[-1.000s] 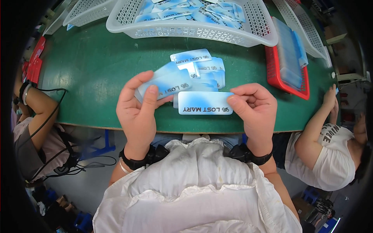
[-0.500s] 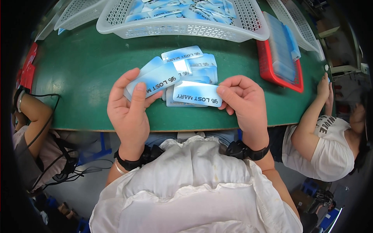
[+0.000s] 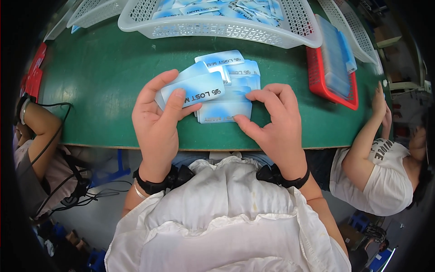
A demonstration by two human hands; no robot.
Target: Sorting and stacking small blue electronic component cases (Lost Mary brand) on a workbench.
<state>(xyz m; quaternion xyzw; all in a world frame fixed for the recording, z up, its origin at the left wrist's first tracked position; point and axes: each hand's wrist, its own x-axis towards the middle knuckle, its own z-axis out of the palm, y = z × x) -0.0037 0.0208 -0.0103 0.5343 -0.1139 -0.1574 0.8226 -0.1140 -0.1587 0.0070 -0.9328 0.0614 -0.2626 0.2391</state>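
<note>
In the head view, my left hand (image 3: 158,111) is closed, thumb over fingers, on a fan of blue-and-white cards (image 3: 201,84). My right hand (image 3: 278,115) is part-open, thumb and forefinger apart at the right end of a loose card pile (image 3: 222,110); I can't tell whether they press on it. The pile lies on the green surface (image 3: 99,90), near the middle of its near edge. Each card looks light, thin and fairly stiff, its smooth face probably slippery, its corners easily scuffed; I'd pinch it by the ends or long edges. Dark lettering with a small emblem runs along the top held card, partly hidden by my thumb. A co-worker's white shirt (image 3: 376,181), past the surface's right side, carries printed letters too.
</note>
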